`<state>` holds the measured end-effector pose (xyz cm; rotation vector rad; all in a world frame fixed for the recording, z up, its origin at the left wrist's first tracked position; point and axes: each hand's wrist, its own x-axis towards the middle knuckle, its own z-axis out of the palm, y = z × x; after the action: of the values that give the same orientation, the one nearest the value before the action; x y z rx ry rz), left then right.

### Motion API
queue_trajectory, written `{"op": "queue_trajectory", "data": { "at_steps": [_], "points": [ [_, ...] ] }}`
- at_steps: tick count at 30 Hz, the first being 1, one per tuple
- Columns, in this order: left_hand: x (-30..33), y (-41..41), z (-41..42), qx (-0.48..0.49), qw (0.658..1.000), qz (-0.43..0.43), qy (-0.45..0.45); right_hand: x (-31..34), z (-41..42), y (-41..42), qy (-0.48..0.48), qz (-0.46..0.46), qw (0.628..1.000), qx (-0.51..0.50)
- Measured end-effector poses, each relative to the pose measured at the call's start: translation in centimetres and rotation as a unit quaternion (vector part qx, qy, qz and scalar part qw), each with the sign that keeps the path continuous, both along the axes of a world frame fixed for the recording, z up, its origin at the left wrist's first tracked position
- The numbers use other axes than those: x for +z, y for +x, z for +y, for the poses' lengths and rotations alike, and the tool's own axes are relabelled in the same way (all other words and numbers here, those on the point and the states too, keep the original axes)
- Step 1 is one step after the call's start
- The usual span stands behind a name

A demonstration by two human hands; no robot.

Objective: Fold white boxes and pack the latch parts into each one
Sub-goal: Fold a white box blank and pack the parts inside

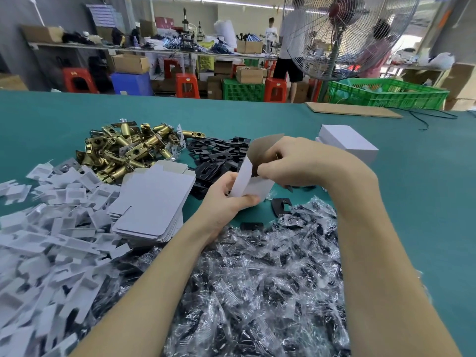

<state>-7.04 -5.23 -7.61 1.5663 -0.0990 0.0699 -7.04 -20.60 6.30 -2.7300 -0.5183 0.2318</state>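
Note:
I hold a half-folded white box (253,185) above the green table. My left hand (226,199) grips its lower left side. My right hand (288,161) pinches its upper flaps, whose brown inner side (262,148) faces me. A stack of flat white box blanks (152,204) lies to the left of my left hand. Brass latch bolts (126,150) are piled at the back left, black strike plates (219,155) behind the box. Clear bags of dark small parts (257,279) fill the foreground under my forearms.
White cardboard inserts (46,228) are heaped at the left. Closed white boxes (347,144) are stacked at the right. A brown board (353,109) lies at the table's far edge, with a green crate (386,95) and a standing fan (342,34) behind it. People stand in the background.

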Motion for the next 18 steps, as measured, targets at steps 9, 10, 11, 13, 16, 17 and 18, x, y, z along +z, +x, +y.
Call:
{"op": "queue_trajectory", "data": {
  "at_steps": [9, 10, 11, 13, 16, 17, 18],
  "points": [
    [-0.3, -0.1, 0.1, 0.039, 0.988, -0.072, 0.131, -1.4, 0.0, 0.9, -0.015, 0.025, 0.998, -0.053],
    [-0.3, -0.2, 0.1, 0.041, 0.987, -0.074, 0.14, -1.4, -0.3, 1.1, -0.007, 0.033, 0.998, -0.058],
    [-0.3, -0.2, 0.1, 0.043, 0.985, -0.075, 0.146, -1.6, -0.4, 1.2, 0.004, 0.034, 0.997, -0.067],
    [-0.3, -0.3, 0.1, 0.052, 0.983, -0.082, 0.154, -2.1, -0.6, 1.6, 0.014, 0.023, 0.996, -0.091],
    [-0.3, -0.4, 0.0, 0.07, 0.979, -0.093, 0.168, -2.5, -0.4, 1.8, 0.034, 0.0, 0.993, -0.116],
    [-0.3, -0.4, 0.1, 0.074, 0.978, -0.094, 0.169, -2.7, -0.3, 1.9, 0.038, -0.006, 0.992, -0.12],
    [-0.2, -0.4, 0.1, 0.077, 0.978, -0.095, 0.168, -2.7, -0.2, 1.9, 0.045, -0.012, 0.991, -0.122]
  ]
}}
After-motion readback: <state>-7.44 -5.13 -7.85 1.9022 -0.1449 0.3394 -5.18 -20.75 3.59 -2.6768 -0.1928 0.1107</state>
